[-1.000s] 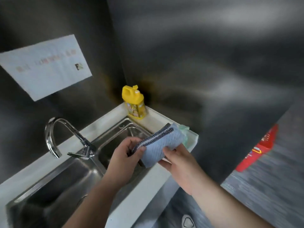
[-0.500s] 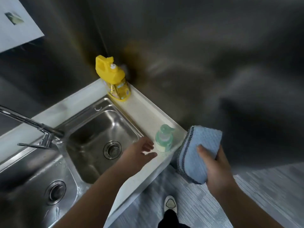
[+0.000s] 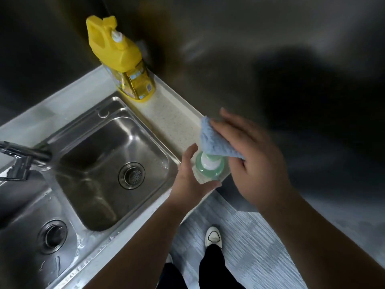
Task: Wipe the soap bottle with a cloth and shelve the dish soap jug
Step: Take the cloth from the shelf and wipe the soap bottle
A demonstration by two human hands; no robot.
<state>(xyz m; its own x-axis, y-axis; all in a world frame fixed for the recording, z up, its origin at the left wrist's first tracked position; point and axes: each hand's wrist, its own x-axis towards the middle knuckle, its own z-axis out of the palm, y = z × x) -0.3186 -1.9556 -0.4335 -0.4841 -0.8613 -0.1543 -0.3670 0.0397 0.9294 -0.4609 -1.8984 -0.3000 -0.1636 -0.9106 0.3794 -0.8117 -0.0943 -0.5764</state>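
fingers (image 3: 224, 122) of the right hand (image 3: 256, 159) pinch a folded blue cloth (image 3: 214, 140) and press it on the pump head of the green soap bottle (image 3: 209, 167). the left hand (image 3: 189, 180) curls round the bottle's side, gripping it upright on the desk (image 3: 173, 119) corner, just right of the sink (image 3: 108, 155). the yellow dish soap jug (image 3: 123, 59) stands on the desk behind the sink, well apart from the bottle.
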